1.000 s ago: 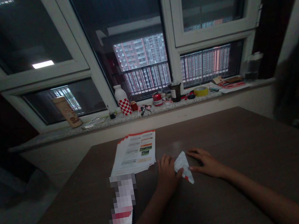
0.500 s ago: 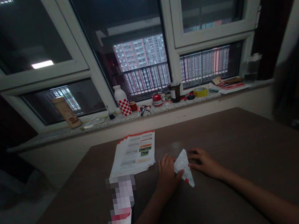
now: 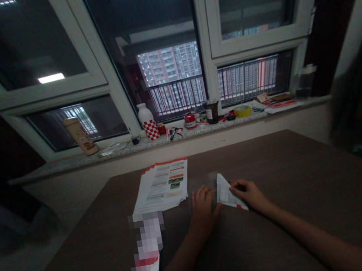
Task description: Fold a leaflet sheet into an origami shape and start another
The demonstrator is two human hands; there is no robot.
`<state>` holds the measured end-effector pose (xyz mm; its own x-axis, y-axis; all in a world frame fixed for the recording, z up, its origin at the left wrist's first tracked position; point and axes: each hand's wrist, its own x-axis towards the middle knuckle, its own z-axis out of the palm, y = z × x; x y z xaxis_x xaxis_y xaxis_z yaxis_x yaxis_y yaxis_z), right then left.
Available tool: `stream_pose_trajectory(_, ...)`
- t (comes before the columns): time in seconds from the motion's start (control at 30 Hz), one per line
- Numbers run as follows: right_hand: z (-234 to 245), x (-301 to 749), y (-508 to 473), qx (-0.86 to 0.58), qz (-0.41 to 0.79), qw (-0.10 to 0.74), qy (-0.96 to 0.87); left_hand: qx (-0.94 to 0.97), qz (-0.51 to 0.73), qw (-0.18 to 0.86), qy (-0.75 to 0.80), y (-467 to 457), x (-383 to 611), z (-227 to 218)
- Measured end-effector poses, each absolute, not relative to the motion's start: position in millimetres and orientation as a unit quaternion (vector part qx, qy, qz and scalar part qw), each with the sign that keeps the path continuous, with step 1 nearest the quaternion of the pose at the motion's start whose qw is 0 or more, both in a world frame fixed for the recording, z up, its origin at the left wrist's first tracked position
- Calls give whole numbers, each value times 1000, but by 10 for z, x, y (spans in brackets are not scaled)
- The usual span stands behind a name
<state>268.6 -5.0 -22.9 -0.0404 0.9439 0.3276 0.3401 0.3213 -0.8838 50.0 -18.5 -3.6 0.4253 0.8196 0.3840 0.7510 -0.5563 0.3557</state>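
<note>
Dark brown table (image 3: 262, 163) below a night-time window (image 3: 259, 2) — a folded triangular paper (image 3: 226, 194) lies flat near the table's centre, to the right of a stack of printed sheets (image 3: 160, 187). Left hand (image 3: 202, 210): palm down, fingers slightly spread, just beside the paper. Right hand (image 3: 251, 195): fingers loosely together, tips pressing on the paper's right edge — no pinch.

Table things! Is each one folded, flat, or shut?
Folded paper: folded into a pointy triangle shape.
Right hand: fingers on the folded paper.
Left hand: open, on the table beside the paper.
Printed sheets: lying flat, spread in a stack.
Checkered bottle: upright, capped.
</note>
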Motion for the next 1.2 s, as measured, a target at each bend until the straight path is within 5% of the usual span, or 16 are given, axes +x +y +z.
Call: stream_pose_trajectory(1.2,-133,2568,-154,-437,339,470,-688,757,416,270,426,-220,640,-107)
